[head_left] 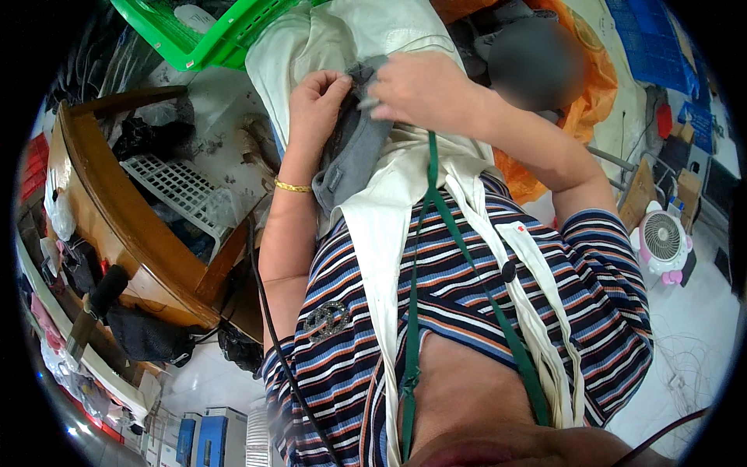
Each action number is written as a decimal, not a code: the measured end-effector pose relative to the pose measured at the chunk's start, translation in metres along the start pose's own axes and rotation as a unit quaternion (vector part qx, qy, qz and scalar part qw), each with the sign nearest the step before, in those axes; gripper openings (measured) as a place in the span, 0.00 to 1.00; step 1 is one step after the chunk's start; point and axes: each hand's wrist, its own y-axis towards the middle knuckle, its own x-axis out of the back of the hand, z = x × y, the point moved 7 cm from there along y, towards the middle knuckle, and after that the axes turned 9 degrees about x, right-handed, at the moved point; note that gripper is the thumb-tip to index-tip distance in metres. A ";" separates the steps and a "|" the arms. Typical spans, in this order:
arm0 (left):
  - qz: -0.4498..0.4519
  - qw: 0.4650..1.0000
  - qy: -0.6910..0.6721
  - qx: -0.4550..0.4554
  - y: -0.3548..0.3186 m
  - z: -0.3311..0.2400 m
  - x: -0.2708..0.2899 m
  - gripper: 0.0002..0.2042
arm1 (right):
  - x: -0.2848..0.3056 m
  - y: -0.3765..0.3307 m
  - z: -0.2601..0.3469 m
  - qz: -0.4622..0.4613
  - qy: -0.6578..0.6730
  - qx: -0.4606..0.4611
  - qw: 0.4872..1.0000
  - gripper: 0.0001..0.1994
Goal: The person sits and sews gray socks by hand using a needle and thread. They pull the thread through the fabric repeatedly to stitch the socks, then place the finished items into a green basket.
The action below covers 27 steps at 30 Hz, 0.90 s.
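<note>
Across the white apron [350, 31] on my lap lies a grey soft piece [346, 167] shaped like a shoe upper, with a small tag on its side. My left hand [315, 105] is closed, thumb and forefinger pinching the piece's dark upper edge. Motion blurs my right hand [416, 89] at the opposite side of that edge. Its fingers are bent and close to the piece, but what they hold, if anything, cannot be made out.
A green plastic basket [194, 50] stands beyond my lap at the left. A curved wooden frame [140, 241] with a white grid rack [175, 183] is at my left. To the right sits an orange bag [595, 86] of dark grey pieces; a small fan [663, 237] stands farther right.
</note>
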 end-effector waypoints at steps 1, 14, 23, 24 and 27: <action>0.004 1.000 -0.024 -0.006 -0.001 -0.002 0.001 0.09 | 0.007 -0.002 0.002 -0.020 0.008 0.005 1.000 0.15; 0.121 0.962 0.244 0.010 -0.037 -0.029 -0.021 0.14 | -0.024 -0.048 -0.040 -0.103 0.104 -0.119 0.982 0.05; 0.092 0.950 0.281 -0.104 -0.050 -0.054 -0.032 0.13 | -0.008 -0.104 -0.098 -0.287 0.441 -0.324 0.786 0.13; 0.076 0.934 0.313 -0.156 -0.057 -0.067 -0.034 0.12 | -0.012 -0.104 -0.099 -0.298 0.443 -0.313 0.785 0.12; 0.041 0.884 0.389 -0.256 -0.080 -0.090 -0.044 0.07 | -0.023 -0.092 -0.091 -0.277 0.420 -0.280 0.817 0.14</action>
